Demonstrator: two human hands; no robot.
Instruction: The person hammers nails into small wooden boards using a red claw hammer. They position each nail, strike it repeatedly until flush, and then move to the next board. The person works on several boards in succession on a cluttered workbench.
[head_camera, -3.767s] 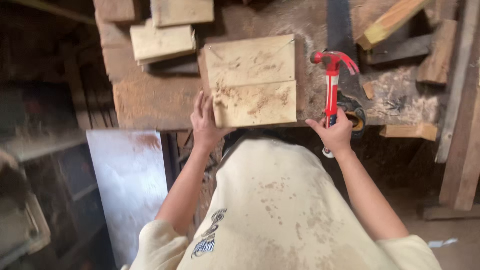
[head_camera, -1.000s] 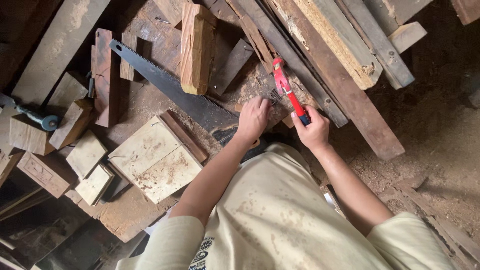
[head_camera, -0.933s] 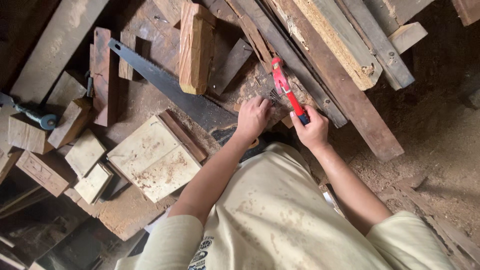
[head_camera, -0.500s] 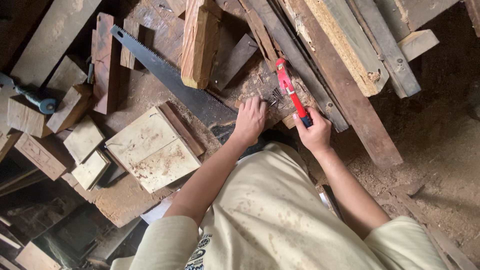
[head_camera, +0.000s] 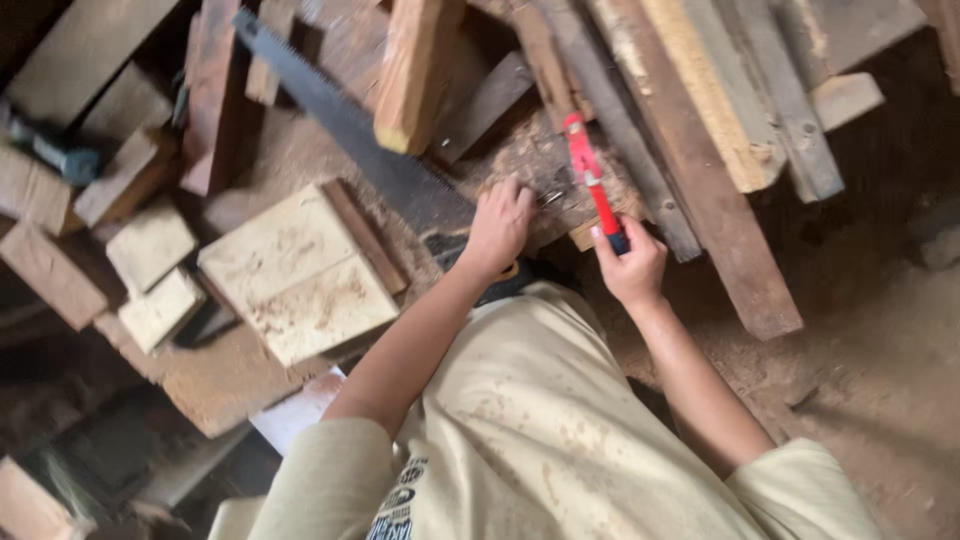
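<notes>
Red-handled hammer (head_camera: 590, 180) sits upright-ish over the cluttered wooden bench, head end up near the dark planks, grip end down in the right hand (head_camera: 630, 265), which is clenched around the lower handle. Just left of the hammer shaft, small metal bits, probably nails (head_camera: 552, 198), lie on a sawdusty piece of wood; too blurred to count. Left hand (head_camera: 498, 225) rests palm down on that same surface, fingers (head_camera: 515, 195) spread toward the nails, touching the wood; cannot tell if it pinches anything, looks flat and holding nothing. Handsaw (head_camera: 350, 140) with dark blade runs diagonally from upper left down to just beside the left wrist, teeth edge facing lower left. Thick light wood block (head_camera: 415, 65) lies across the blade's upper part, above the left hand. Pale square board (head_camera: 300, 270) covered in sawdust sits left of the left forearm, a dark strip along its right edge. Smaller pale blocks (head_camera: 150, 245) are stacked further left. Long weathered planks (head_camera: 700, 130) run diagonally right of the hammer, near the right hand. Blue-green tool (head_camera: 55, 150) at far left edge, well apart, blurred. Person's cream shirt (head_camera: 540, 430) dusted with sawdust fills the bottom.
</notes>
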